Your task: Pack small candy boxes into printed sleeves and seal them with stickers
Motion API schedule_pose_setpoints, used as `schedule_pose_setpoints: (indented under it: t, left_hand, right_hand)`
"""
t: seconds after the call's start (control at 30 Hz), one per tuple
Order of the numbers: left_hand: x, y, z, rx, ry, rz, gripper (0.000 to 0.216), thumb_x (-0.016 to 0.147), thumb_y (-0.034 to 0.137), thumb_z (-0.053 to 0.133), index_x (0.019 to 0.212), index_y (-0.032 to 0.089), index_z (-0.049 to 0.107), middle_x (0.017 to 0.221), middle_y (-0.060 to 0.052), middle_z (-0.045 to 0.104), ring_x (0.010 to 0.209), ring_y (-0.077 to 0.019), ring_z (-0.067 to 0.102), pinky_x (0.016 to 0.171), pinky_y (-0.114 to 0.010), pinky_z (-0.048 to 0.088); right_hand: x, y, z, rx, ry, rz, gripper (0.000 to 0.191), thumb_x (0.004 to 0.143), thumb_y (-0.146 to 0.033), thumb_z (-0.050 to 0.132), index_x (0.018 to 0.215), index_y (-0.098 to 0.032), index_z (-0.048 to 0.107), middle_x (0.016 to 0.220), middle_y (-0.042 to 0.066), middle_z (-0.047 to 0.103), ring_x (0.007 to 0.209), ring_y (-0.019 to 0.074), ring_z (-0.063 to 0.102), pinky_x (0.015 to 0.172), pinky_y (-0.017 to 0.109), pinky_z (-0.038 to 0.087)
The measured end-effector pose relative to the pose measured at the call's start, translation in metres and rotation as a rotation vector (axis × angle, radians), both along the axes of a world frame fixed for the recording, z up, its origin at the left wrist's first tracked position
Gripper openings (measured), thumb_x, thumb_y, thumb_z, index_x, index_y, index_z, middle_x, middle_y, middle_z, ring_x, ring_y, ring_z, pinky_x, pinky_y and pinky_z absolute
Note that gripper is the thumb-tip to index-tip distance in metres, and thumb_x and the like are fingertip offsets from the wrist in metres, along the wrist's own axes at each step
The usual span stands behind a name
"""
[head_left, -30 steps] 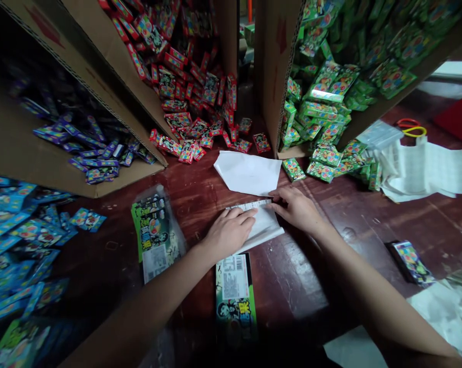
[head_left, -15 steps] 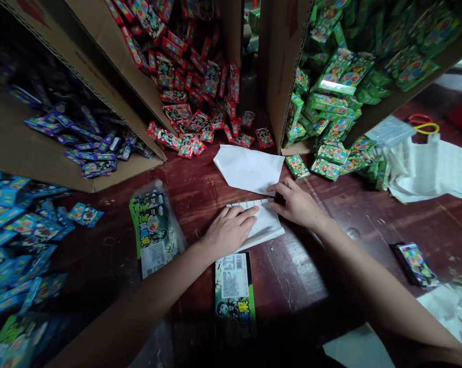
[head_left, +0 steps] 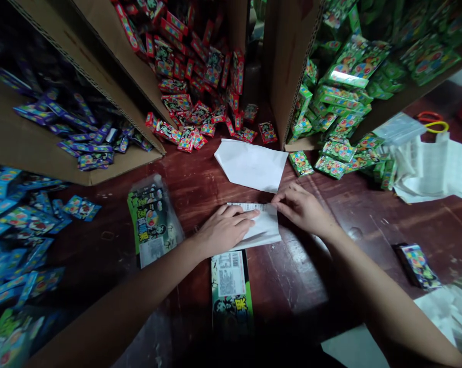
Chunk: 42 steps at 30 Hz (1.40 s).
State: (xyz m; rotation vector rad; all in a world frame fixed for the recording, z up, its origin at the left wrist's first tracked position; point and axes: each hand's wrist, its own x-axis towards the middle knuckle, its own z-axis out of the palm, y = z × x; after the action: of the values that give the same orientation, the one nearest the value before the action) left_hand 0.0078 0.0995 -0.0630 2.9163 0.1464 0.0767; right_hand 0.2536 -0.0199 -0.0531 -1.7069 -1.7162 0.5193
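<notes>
My left hand (head_left: 223,231) lies flat with its fingers stretched out, pressing on a folded white paper (head_left: 268,226). A printed strip shows along the paper's top edge. With thumb and forefinger, my right hand (head_left: 303,210) pinches the top right corner of this paper. Just beyond both hands rests a second white sheet (head_left: 253,164) with cut corners. Below the folded paper is a printed green-and-black card (head_left: 231,291), its top end close to the paper. Left of my left hand lies a clear plastic bag of similar cards (head_left: 152,220).
Cardboard boxes spill small purple packs (head_left: 96,148), red packs (head_left: 177,105) and green packs (head_left: 342,122) at the back. Blue packs (head_left: 19,220) are heaped at left. On the right are a dark pack (head_left: 418,266), white papers (head_left: 434,163) and rubber bands (head_left: 434,126).
My right hand has drawn back slightly from the far sheet and now pinches the folded paper's corner. My left hand still presses the paper. The view has shifted slightly.
</notes>
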Motion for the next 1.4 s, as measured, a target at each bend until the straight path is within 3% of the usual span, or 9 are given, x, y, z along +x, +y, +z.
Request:
schedule_pose_setpoints:
  t: [0.23,0.4,0.47,0.53,0.63,0.7,0.83,1.1,1.4]
  left_hand:
    - [0.006,-0.002,0.004,-0.012,0.049,0.010,0.026,0.102,0.028,0.047,0.119,0.024,0.067,0.144,0.001,0.060,0.120,-0.0246,0.051,0.099,-0.040,0.036]
    - [-0.003,-0.005,0.013,-0.127,-0.003,0.005,0.024,0.099,0.020,0.052,0.117,0.026,0.065,0.132,0.000,0.067,0.125,-0.0247,0.052,0.102,-0.041,0.037]
    - [-0.024,-0.012,0.020,-0.228,-0.186,0.157,0.027,0.098,0.014,0.047,0.115,0.025,0.064,0.136,-0.001,0.064,0.124,-0.0209,0.054,0.104,-0.040,0.040]
    - [-0.051,-0.027,0.024,-0.315,-0.374,0.475,0.026,0.099,0.014,0.044,0.117,0.022,0.062,0.128,-0.005,0.065,0.118,-0.0189,0.057,0.103,-0.039,0.044]
    - [-0.086,-0.056,0.020,-0.487,-0.379,0.822,0.028,0.095,0.027,0.060,0.121,0.019,0.057,0.108,-0.007,0.068,0.101,-0.0197,0.063,0.091,-0.037,0.051]
    - [-0.098,-0.072,0.016,-0.566,-0.282,0.796,0.035,0.089,0.030,0.070,0.120,0.020,0.059,0.107,-0.006,0.069,0.101,-0.0211,0.063,0.091,-0.039,0.052]
    - [-0.103,-0.084,0.027,-0.580,-0.280,0.666,0.013,0.089,0.024,0.068,0.101,0.022,0.070,0.105,-0.003,0.069,0.106,-0.0214,0.061,0.099,-0.042,0.047]
    - [-0.099,-0.094,0.060,-1.008,-0.268,0.622,0.013,0.090,0.024,0.063,0.101,0.018,0.067,0.095,-0.004,0.073,0.081,-0.0150,0.068,0.073,-0.029,0.053]
    - [-0.099,-0.098,0.056,-1.155,-0.378,0.598,0.018,0.086,0.022,0.066,0.103,0.016,0.064,0.102,-0.007,0.073,0.095,-0.0180,0.070,0.087,-0.035,0.058]
  right_hand:
    - [-0.028,0.006,-0.001,-0.012,-0.182,0.034,0.045,0.097,-0.021,0.056,0.141,-0.027,0.052,0.099,0.004,0.073,0.095,0.0247,0.060,0.087,0.042,0.051]
    - [-0.044,-0.028,0.029,0.069,0.149,0.058,0.060,0.095,-0.025,0.063,0.150,-0.030,0.038,0.100,0.003,0.069,0.090,0.0217,0.063,0.085,0.041,0.051]
    - [-0.046,-0.046,0.043,0.072,0.302,0.015,0.067,0.093,-0.025,0.066,0.152,-0.032,0.034,0.097,0.003,0.067,0.087,0.0206,0.063,0.082,0.040,0.052]
    - [-0.051,-0.060,0.052,0.050,0.417,-0.019,0.067,0.092,-0.025,0.067,0.151,-0.034,0.036,0.094,0.002,0.065,0.084,0.0202,0.062,0.078,0.039,0.052]
    - [-0.067,-0.070,0.057,0.002,0.544,-0.007,0.063,0.092,-0.027,0.068,0.147,-0.035,0.040,0.091,0.001,0.063,0.082,0.0188,0.061,0.075,0.036,0.053]
    - [-0.083,-0.069,0.057,-0.032,0.593,0.030,0.060,0.092,-0.029,0.068,0.146,-0.034,0.041,0.091,0.001,0.062,0.081,0.0178,0.061,0.075,0.035,0.054]
    - [-0.113,-0.062,0.057,-0.125,0.628,0.153,0.061,0.094,-0.032,0.064,0.148,-0.032,0.036,0.093,0.001,0.061,0.084,0.0172,0.061,0.081,0.036,0.055]
    - [-0.125,-0.051,0.060,-0.235,0.441,0.322,0.077,0.092,-0.028,0.064,0.157,-0.031,0.022,0.098,0.001,0.062,0.089,0.0176,0.062,0.083,0.036,0.056]
    - [-0.139,-0.072,0.054,0.112,-0.216,0.206,0.084,0.098,-0.027,0.057,0.160,-0.043,0.002,0.112,0.003,0.070,0.103,0.0308,0.058,0.098,0.057,0.042]
